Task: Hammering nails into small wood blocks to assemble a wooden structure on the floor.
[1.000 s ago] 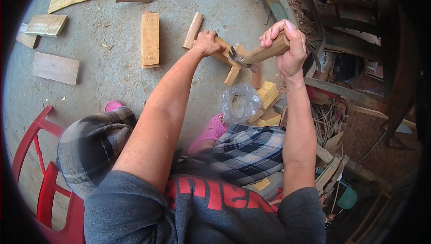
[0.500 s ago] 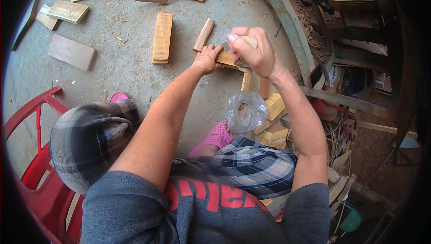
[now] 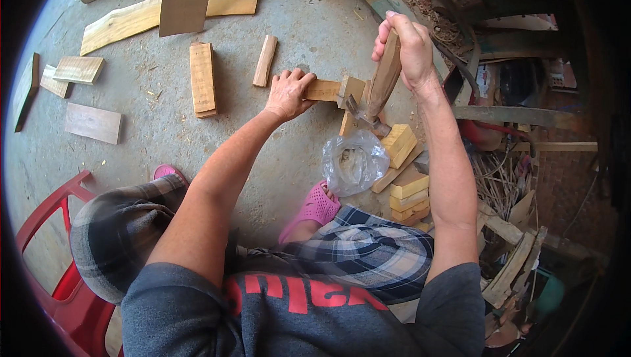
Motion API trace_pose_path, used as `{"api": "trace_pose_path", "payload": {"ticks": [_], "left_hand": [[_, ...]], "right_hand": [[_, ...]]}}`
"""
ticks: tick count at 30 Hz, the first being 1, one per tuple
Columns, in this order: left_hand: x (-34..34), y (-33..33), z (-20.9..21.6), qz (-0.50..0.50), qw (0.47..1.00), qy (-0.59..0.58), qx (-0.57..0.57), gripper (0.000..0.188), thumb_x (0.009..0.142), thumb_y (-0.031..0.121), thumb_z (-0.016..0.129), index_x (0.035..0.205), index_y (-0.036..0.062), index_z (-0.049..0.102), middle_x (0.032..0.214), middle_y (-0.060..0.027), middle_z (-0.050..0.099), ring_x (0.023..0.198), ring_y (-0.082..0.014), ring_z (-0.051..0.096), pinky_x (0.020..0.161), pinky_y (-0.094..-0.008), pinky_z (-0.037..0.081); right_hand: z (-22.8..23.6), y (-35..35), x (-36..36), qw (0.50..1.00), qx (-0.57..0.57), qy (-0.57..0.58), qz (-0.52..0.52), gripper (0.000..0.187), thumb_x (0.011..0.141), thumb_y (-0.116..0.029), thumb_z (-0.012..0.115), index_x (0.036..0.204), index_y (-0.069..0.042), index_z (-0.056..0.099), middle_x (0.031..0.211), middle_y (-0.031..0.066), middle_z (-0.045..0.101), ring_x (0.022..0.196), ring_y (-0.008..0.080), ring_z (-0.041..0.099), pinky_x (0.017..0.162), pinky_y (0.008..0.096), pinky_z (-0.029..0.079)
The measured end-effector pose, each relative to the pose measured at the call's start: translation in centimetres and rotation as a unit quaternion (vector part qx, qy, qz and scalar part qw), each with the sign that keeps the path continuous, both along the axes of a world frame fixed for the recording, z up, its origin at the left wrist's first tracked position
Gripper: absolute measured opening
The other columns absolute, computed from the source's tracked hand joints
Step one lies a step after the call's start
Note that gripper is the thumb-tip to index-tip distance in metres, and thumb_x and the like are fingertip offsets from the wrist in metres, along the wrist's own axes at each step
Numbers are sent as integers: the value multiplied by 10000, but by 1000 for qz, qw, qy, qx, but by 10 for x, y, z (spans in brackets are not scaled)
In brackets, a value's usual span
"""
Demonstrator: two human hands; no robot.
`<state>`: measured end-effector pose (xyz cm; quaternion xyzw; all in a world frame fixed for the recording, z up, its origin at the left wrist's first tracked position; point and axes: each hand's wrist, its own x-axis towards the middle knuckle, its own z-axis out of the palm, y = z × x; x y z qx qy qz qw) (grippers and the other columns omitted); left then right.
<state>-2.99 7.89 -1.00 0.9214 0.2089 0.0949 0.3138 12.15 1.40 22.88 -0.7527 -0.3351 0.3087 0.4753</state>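
Observation:
My right hand is closed around the thick wooden handle of a hammer. The hammer's metal head points down, close beside a small wooden block. That block stands across the end of a short wooden bar. My left hand grips the other end of this bar from the left, its fingers over the top. Another wooden strip shows below the block, partly hidden by the hammer. To the left of my left hand lies a loose narrow wood stick.
A clear plastic bag lies near my pink shoe, beside stacked wood blocks. Two stacked boards and longer planks lie to the left and beyond. A red chair stands at the left; wood scraps fill the right.
My right hand has moved up and right, and the hammer's handle and head now show. My left hand still holds the bar. The whole view has shifted slightly.

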Motion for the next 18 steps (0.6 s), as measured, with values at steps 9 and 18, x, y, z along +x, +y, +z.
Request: {"api": "trace_pose_path", "payload": {"ticks": [9, 18], "left_hand": [[2, 7, -25, 9, 998, 61, -33, 653, 774, 336, 789, 1340, 214, 488, 1145, -80, 562, 1130, -311, 557, 908, -467, 396], [3, -7, -10, 27, 995, 54, 74, 614, 751, 332, 803, 1277, 111, 576, 1111, -96, 524, 1079, -290, 494, 919, -425, 390]], "right_hand": [[-32, -87, 51, 988, -53, 68, -131, 416, 932, -412, 550, 702, -65, 556, 599, 67, 557, 503, 167, 546, 517, 316, 476], [-100, -236, 10, 932, -7, 187, -311, 361, 975, -360, 501, 766, -66, 519, 641, 87, 538, 602, 202, 558, 628, 337, 484]]}}
